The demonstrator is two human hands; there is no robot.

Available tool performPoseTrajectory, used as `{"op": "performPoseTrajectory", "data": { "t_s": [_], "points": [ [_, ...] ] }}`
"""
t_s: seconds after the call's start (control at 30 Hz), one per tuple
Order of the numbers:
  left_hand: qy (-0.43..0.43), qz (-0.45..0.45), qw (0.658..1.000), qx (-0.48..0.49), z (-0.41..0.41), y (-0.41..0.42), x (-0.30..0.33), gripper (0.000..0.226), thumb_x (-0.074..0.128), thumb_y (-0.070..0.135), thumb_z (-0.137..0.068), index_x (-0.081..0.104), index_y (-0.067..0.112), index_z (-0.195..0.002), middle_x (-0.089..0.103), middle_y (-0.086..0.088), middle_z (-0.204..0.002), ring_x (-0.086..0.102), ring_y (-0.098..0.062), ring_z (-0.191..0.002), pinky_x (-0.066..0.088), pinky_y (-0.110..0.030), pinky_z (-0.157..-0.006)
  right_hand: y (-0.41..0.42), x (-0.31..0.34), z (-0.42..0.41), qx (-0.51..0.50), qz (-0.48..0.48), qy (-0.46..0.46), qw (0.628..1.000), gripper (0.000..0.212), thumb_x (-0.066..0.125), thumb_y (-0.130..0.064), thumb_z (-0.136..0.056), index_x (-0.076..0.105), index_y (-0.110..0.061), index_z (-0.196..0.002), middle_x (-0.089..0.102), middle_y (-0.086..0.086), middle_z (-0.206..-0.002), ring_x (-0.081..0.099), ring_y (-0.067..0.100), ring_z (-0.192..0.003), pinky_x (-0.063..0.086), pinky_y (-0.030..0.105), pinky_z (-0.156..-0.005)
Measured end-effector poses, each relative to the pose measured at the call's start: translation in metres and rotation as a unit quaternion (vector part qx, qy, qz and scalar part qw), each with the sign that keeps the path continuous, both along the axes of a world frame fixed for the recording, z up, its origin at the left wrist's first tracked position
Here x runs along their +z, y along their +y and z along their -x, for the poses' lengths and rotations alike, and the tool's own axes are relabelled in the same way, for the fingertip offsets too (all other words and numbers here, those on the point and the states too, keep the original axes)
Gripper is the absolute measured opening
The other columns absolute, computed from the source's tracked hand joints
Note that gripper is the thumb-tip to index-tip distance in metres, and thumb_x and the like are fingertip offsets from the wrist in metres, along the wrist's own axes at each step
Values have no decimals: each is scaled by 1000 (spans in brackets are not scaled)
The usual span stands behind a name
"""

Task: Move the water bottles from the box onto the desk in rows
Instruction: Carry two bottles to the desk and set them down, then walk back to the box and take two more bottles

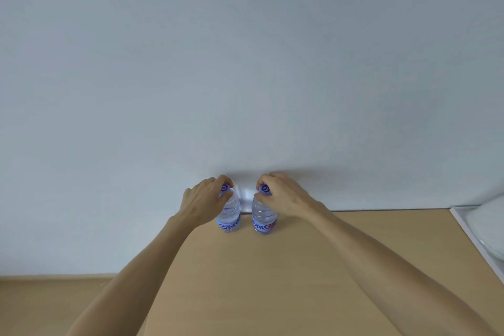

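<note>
Two clear water bottles with blue caps and blue labels stand upright side by side on the light wooden desk (272,281), close to its far edge by the wall. My left hand (203,199) grips the cap and neck of the left bottle (230,215). My right hand (283,194) grips the cap of the right bottle (264,219). A narrow gap separates the two bottles. The box is out of view.
A plain pale wall (245,63) rises right behind the bottles. At the right edge lies a white surface with a clear rounded object (488,229) on it. The floor or a lower wooden surface (54,305) shows at the lower left.
</note>
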State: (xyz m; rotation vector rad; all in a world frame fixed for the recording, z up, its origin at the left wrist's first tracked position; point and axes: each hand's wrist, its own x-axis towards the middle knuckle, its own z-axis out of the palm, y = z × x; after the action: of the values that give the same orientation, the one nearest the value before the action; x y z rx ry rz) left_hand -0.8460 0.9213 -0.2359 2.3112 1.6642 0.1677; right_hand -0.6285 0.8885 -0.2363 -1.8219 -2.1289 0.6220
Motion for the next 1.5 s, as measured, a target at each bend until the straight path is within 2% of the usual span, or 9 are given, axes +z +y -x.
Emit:
{"op": "performPoseTrajectory", "data": {
  "t_s": [0.37, 0.63, 0.83, 0.97, 1.07, 1.17, 1.33, 1.4, 1.5],
  "points": [
    [12, -33, 999, -8, 33, 15, 9, 21, 42, 44, -96, 51, 39, -114, 61, 13, -107, 56, -16, -93, 36, -31, -73, 19, -4, 40, 31, -6, 9, 999, 23, 59, -33, -88, 62, -18, -105, 61, -1, -104, 54, 16, -94, 41, 26, -73],
    [13, -4, 1000, 23, 62, 16, 3, 18, 42, 44, -95, 50, 41, -110, 62, 14, -107, 53, -17, -88, 35, -32, -74, 28, -6, 73, 44, -7, 10, 999, 27, 60, -36, -89, 62, -21, -110, 56, -3, -102, 53, 17, -97, 40, 27, -74],
    [-8, 13, 1000, 18, 70, 10, -4, 20, 41, 46, -97, 46, 42, -116, 59, 10, -106, 58, -22, -90, 41, -34, -73, 28, -8, 83, 39, -4, 19, 999, 26, 60, -38, -90, 60, -25, -112, 50, -5, -97, 52, 16, -91, 39, 27, -72],
    [-16, 9, 1000, 9, 69, 9, -3, 27, 42, 48, -97, 39, 42, -123, 58, 10, -106, 59, -22, -90, 41, -35, -73, 25, -4, 81, 40, -7, -3, 999, 31, 57, -37, -92, 54, -31, -121, 53, -4, -109, 55, 19, -103, 44, 33, -77],
    [-12, 7, 999, 35, 70, 7, -4, 33, 41, 54, -95, 37, 40, -124, 61, 13, -105, 60, -23, -92, 42, -35, -74, 18, -1, 78, 22, -6, -24, 999, 38, 57, -41, -92, 48, -31, -127, 54, -4, -122, 53, 20, -112, 42, 38, -84],
    [-4, -19, 998, 66, 72, 3, 1, 34, 38, 55, -95, 39, 37, -124, 66, 12, -93, 62, -26, -86, 43, -35, -71, 8, 3, 76, 4, 6, -12, 1000, 45, 55, -52, -91, 45, -29, -129, 55, -5, -124, 56, 21, -108, 40, 38, -85],
    [-80, -50, 994, 47, 48, -15, 23, 17, 44, 43, -98, 51, 38, -112, 63, 15, -75, 60, -19, -77, 42, -30, -66, -18, 13, 52, -30, -3, 4, 1000, 37, 50, -49, -95, 49, -28, -126, 60, -10, -114, 56, 17, -94, 38, 35, -78],
    [-117, -41, 992, 25, 30, -22, 36, 11, 46, 40, -97, 55, 40, -103, 62, 15, -73, 59, -14, -75, 42, -28, -63, -33, 22, 36, -56, -14, 16, 998, 32, 50, -48, -96, 51, -29, -122, 62, -12, -108, 54, 13, -88, 36, 33, -76],
    [-168, -36, 985, -25, -10, -37, 57, 10, 48, 41, -96, 57, 41, -101, 61, 15, -71, 58, -6, -68, 45, -30, -62, -64, 41, -1, -103, -35, 28, 994, 28, 50, -47, -96, 53, -30, -117, 63, -14, -103, 56, 11, -86, 39, 34, -76]
  ]
}}
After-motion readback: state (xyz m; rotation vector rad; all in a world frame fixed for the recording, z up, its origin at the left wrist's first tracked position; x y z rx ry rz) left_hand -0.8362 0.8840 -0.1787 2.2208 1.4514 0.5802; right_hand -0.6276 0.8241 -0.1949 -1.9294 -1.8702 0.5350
